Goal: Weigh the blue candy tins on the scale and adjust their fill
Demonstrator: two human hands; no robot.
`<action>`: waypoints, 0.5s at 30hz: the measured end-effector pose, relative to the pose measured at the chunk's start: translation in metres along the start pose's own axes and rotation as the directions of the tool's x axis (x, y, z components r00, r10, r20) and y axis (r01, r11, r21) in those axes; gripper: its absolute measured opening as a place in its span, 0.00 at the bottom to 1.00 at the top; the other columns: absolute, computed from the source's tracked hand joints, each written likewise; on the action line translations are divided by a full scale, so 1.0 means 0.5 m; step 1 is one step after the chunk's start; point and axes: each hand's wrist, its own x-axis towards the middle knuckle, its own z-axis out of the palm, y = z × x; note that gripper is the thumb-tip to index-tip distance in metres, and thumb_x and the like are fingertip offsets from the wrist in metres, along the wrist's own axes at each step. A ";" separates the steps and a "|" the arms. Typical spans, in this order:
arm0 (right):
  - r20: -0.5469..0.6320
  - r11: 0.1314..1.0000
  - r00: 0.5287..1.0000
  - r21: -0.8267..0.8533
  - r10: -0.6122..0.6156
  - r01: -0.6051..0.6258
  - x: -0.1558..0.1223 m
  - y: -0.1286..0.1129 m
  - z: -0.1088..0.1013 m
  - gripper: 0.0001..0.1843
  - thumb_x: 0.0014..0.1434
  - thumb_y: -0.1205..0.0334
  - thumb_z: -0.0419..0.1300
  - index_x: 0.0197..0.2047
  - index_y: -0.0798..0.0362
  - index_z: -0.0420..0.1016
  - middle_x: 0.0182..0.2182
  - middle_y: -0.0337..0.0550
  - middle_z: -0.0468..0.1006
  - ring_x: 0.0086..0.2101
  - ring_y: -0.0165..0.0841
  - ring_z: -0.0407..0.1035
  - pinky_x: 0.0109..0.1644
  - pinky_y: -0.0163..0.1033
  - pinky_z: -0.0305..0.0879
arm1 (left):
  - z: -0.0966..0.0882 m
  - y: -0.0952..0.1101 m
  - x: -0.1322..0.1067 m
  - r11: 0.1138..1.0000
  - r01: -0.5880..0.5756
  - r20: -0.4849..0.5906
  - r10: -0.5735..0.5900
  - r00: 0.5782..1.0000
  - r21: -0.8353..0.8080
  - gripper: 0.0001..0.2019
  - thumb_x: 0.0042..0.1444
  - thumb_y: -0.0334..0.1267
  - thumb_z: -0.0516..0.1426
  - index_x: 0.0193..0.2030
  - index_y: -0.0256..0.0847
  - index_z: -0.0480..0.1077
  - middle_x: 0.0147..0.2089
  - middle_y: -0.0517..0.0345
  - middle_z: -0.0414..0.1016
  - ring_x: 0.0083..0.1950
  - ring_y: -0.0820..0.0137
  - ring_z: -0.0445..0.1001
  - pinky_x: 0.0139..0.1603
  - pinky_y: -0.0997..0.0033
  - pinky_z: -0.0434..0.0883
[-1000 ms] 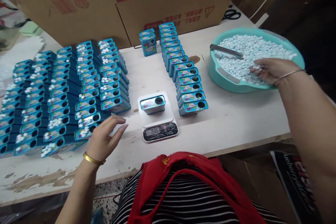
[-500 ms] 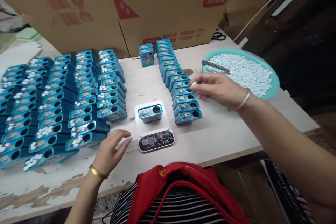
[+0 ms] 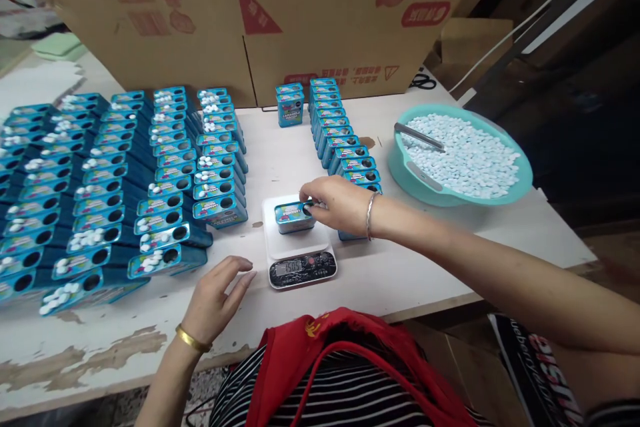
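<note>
A small blue tin with a round opening in its top sits on a white digital scale. My right hand is over the right end of that tin, its fingers pinched at the opening. Small white candies show between the fingertips, partly hidden by the hand. To the left of the scale, my left hand hovers near the table with thumb and forefinger apart, holding nothing. The scale's display is lit and seems to read about 150.5.
Rows of blue tins fill the left side, many with white candies on top. Another row stands behind my right hand. A turquoise basin of white candies holds a metal scoop. A large cardboard box bounds the back.
My right hand has moved left from above the right-hand row of tins to the tin on the scale, carrying white candy. My left hand stays beside the scale.
</note>
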 end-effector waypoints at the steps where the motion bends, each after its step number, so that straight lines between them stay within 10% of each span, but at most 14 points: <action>1: 0.004 1.000 1.000 -0.006 0.005 -0.005 0.000 -0.002 0.000 0.14 0.56 0.72 0.55 0.45 0.57 0.75 0.38 0.50 0.76 0.39 0.36 0.67 0.43 0.37 0.59 | 0.001 -0.002 -0.001 1.000 -0.001 -0.003 0.001 1.000 0.002 0.06 0.61 0.38 0.53 0.40 0.41 0.69 0.39 0.55 0.74 0.42 0.71 0.73 0.43 0.71 0.70; 15: -0.142 0.980 0.990 0.198 0.013 0.015 0.001 0.014 0.000 0.06 0.56 0.67 0.61 0.28 0.58 0.74 0.28 0.43 0.74 0.31 0.29 0.65 0.37 0.35 0.59 | 0.025 -0.011 -0.003 0.997 0.060 0.028 -0.059 0.998 -0.046 0.07 0.61 0.39 0.52 0.39 0.40 0.68 0.38 0.54 0.73 0.41 0.70 0.72 0.43 0.70 0.69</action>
